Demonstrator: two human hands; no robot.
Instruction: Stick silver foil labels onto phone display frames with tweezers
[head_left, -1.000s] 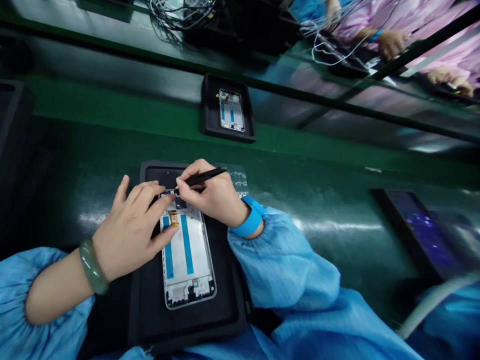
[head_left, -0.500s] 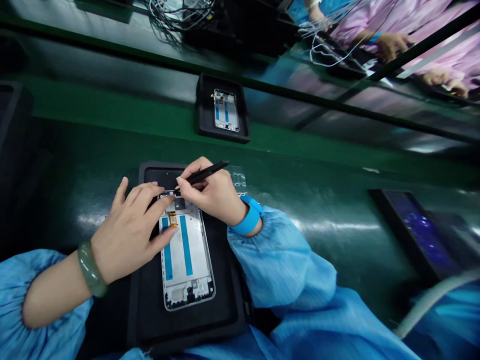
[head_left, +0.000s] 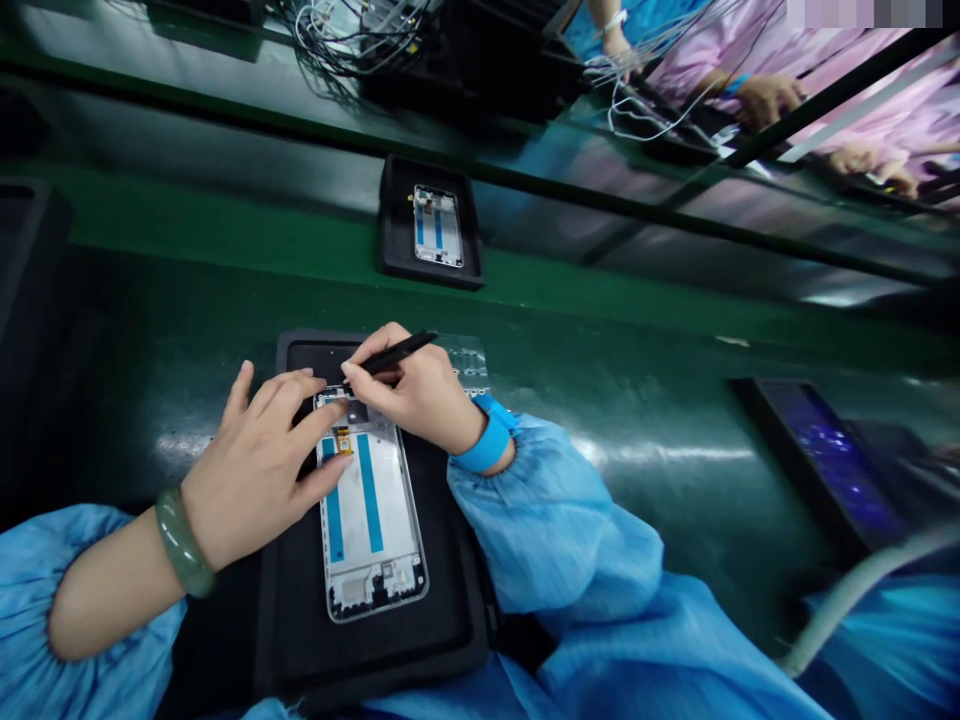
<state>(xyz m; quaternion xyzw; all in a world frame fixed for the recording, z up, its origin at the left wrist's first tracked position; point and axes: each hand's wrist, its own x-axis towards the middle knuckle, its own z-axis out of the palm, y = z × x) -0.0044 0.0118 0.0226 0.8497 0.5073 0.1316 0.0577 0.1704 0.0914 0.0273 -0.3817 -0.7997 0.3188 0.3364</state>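
Note:
A silver phone frame [head_left: 390, 500] with two blue strips lies in a black tray [head_left: 450, 630]. My left hand [head_left: 262, 455] rests over its upper left side with the fingers spread. Its thumb and index fingertips touch the frame around a small orange flex cable [head_left: 344, 441]. In a pinch, my right hand [head_left: 412, 390] holds a slim black pen-like tool [head_left: 397, 352], slanted down to the frame's top edge. The fingers hide the tool's tip.
Behind, a smaller-looking black tray [head_left: 471, 260] holds another phone frame [head_left: 446, 228]. A clear plastic sheet [head_left: 466, 360] lies beyond my right wrist. At right sits a dark tray [head_left: 787, 450] with a shiny purple surface. Cables [head_left: 349, 30] and co-workers' hands [head_left: 769, 98] appear past the rail.
My right hand and the black tool have shifted slightly left along the frame's top edge. The left hand stays almost in place. The whole view has moved a little.

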